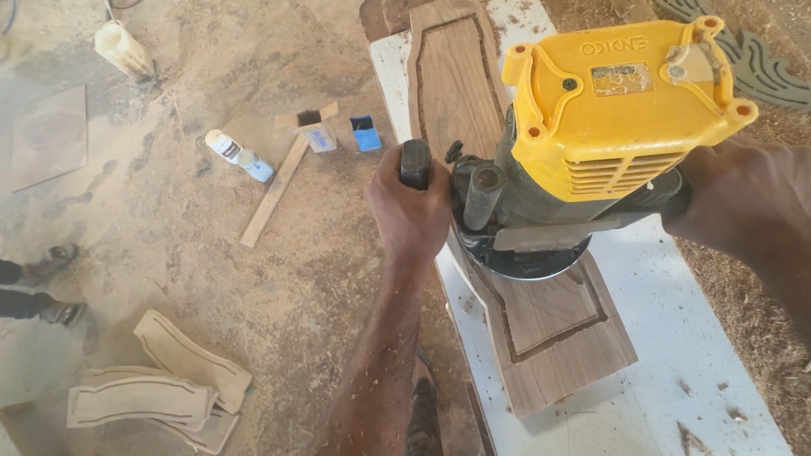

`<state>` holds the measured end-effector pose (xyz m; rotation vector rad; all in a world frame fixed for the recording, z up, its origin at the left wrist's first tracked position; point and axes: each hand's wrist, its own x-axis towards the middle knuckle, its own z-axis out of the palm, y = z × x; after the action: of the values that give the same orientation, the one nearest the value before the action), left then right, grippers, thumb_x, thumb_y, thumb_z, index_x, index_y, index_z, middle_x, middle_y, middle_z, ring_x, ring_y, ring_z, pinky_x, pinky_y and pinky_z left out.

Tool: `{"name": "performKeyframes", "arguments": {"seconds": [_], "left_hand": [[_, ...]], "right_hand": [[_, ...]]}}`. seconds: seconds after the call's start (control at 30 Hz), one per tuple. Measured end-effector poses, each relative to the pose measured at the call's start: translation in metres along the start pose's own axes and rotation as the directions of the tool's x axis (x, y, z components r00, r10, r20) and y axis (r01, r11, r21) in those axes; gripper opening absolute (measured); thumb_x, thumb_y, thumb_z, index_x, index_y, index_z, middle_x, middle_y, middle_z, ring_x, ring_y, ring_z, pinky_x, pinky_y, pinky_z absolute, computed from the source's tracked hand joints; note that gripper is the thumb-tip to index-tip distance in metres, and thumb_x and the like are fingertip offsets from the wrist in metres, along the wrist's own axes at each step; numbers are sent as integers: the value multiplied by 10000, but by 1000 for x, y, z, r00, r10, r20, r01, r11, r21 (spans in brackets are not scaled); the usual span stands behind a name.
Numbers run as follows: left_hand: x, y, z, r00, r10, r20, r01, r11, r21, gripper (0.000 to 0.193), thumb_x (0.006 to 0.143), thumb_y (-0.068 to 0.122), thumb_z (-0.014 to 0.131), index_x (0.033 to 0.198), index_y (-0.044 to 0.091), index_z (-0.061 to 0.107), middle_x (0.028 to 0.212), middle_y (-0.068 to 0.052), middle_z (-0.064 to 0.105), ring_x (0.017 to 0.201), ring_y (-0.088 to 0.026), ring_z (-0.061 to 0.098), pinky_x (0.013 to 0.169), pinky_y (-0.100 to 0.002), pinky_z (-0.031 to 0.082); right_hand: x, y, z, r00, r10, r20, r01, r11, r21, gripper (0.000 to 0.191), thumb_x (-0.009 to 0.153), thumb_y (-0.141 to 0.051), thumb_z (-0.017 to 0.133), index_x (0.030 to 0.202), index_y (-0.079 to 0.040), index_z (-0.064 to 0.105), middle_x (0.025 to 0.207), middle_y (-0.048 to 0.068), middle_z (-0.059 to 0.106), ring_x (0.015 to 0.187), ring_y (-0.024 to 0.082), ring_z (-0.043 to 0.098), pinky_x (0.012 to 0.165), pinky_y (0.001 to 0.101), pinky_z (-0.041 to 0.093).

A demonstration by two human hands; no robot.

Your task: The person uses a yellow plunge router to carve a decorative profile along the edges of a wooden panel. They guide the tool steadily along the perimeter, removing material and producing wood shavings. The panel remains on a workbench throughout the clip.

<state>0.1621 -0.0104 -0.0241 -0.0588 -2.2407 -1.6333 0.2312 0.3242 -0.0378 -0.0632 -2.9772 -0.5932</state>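
Observation:
A yellow-topped plunge router (591, 127) stands upright on a long brown wooden panel (549, 329) that has a groove cut around its inner outline. My left hand (410, 211) is closed around the router's black left handle. My right hand (735, 198) grips the handle on the router's right side, which the hand hides. The panel lies on a white-painted workbench (676, 338). Sawdust sticks to my left forearm.
The sandy floor at left holds several carved pale wood pieces (160, 388), a wood strip (274, 190), a small white and blue bottle (239, 155), a blue box (366, 133) and another person's feet (42, 287). A carved grey ornament (756, 63) lies at top right.

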Motion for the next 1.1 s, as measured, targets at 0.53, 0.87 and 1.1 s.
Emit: {"name": "performKeyframes", "arguments": {"seconds": [0.53, 0.87, 1.1], "left_hand": [[-7, -5, 1, 1000, -5, 9, 5, 999, 38, 84, 824, 89, 653, 779, 35, 605, 601, -39, 576, 527, -137, 553, 502, -360, 426], [-16, 0, 1, 999, -29, -17, 30, 999, 34, 58, 823, 88, 652, 808, 43, 619, 614, -33, 588, 538, -127, 573, 512, -358, 450], [-22, 6, 2, 999, -23, -44, 26, 999, 46, 93, 835, 78, 655, 786, 20, 602, 606, -59, 593, 546, -152, 598, 546, -374, 464]], "right_hand": [[-4, 3, -6, 1000, -12, 27, 16, 990, -142, 256, 920, -443, 614, 939, -213, 725, 597, -47, 587, 481, 71, 526, 444, 262, 440], [5, 11, -7, 990, 55, 131, -26, 976, -217, 271, 897, -476, 670, 837, -227, 757, 552, -69, 651, 429, 45, 516, 468, 219, 416], [8, 23, 14, 999, -21, -28, 19, 998, -57, 271, 730, -392, 822, 917, -198, 788, 663, -66, 705, 452, 76, 565, 482, 239, 430]]}}
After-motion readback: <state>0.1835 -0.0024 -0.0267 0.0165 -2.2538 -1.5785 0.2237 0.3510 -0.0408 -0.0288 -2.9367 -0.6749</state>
